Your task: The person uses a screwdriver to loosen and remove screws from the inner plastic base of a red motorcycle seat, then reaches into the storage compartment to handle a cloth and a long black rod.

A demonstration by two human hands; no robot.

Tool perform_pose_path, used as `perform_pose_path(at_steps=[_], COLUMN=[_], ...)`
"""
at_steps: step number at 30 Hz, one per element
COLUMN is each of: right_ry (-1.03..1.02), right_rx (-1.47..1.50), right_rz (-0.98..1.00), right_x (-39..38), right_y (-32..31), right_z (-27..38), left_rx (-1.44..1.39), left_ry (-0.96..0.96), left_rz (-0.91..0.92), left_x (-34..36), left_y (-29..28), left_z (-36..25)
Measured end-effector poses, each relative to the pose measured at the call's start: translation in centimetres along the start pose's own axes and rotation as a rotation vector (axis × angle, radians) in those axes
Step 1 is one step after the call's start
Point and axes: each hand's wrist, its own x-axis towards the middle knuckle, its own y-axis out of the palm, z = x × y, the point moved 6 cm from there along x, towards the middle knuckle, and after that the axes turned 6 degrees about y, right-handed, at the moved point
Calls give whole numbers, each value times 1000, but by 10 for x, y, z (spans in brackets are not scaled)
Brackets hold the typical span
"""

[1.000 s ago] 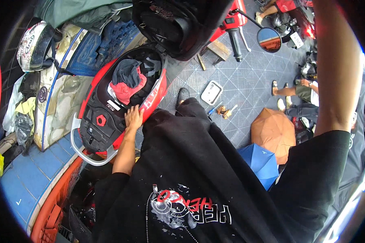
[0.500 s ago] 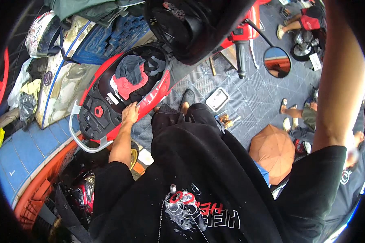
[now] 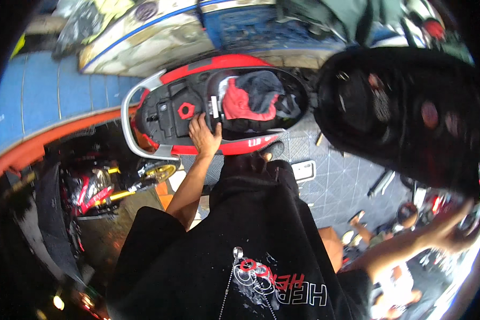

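The left hand [image 3: 205,140] is resting flat, fingers extended and gripping nothing, across the near edge of the red scooter body [image 3: 245,145]. The right hand [image 3: 456,234] is blurring near the far end of the raised seat; whether it is gripping the edge cannot be told. Beneath the left fingertips the black plastic deck [image 3: 168,98] is carrying a red lobed cap [image 3: 185,111]. Beside it, the open black storage well [image 3: 245,127] is holding a crumpled red-and-dark-grey cloth [image 3: 236,101]. To the right, the long black padded seat [image 3: 389,117] is standing open. In my judgement, the person is handling the raised seat while steadying the body; lowering it would call for a sure right-hand hold and left fingers clear. Beyond, a blue tiled ledge [image 3: 40,101] is running leftward.
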Motion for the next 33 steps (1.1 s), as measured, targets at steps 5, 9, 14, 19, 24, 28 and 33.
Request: perform_pose_path(at_steps=[5,9,14,19,24,28,33], right_ry=[37,36,-211,-387,-350,-384,-392], right_rx=[339,577,788,925,1003,1072,1031], right_rz=[519,948,1042,993,934,901,870], right_x=[-113,-211,-283,-333,-355,-357,-356], right_y=[149,287,398,450,472,484,487], right_z=[152,236,341,394,388,385,384], left_rx=[84,26,-101,-80,-49,-40,-53], left_ry=[-76,-116,-190,-237,-204,-216,-198], left_rz=[137,151,204,258,114,15,11], left_x=[-23,-18,-14,-8,3,-1,3], left_y=[26,24,25,28,35,40,43], left_z=[17,19,25,26,31,26,20])
